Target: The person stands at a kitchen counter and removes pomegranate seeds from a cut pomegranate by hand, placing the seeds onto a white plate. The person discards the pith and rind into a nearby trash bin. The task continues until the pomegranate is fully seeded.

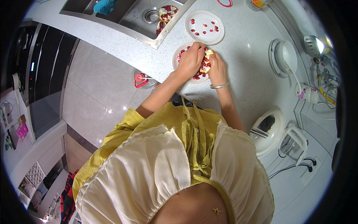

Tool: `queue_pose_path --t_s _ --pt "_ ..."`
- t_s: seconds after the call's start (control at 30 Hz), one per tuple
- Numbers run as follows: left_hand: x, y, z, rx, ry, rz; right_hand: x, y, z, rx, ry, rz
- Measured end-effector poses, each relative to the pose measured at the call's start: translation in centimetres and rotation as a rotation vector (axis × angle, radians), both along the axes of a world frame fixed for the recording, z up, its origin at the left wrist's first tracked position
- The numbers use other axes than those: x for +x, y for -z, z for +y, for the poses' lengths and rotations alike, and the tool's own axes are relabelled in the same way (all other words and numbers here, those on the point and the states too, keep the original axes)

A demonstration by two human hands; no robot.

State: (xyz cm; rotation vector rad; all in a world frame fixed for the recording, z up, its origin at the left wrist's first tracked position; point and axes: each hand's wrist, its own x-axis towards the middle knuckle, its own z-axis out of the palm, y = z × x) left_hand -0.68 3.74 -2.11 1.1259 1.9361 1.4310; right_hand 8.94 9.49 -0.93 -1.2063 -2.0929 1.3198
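Over a gold-rimmed white plate, I hold a broken pomegranate piece showing red arils and pale membrane. My right hand, with a silver bangle at its wrist, grips the piece from the right, thumb along its edge. From the left, my left hand curls its fingers against the fruit; its fingertips are hidden. Loose red arils lie on the plate beneath my hands. Just beyond it, a second white plate carries several scattered arils.
Two pomegranate pieces rest in the steel sink near its drain, with a blue cloth to the left. Right of me are a white bowl with a spoon, a white basin and a glass jug-like vessel.
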Motion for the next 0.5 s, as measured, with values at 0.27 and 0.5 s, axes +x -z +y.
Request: queue_pose_path --t_s 0.27,0.5 --pt "0.0 -0.4 0.0 0.028 0.012 0.025 0.0 -0.9 0.0 0.030 -0.030 -0.039" --pt "-1.2 -0.9 -0.4 0.035 0.072 -0.040 0.0 -1.8 0.1 0.217 -0.117 -0.201"
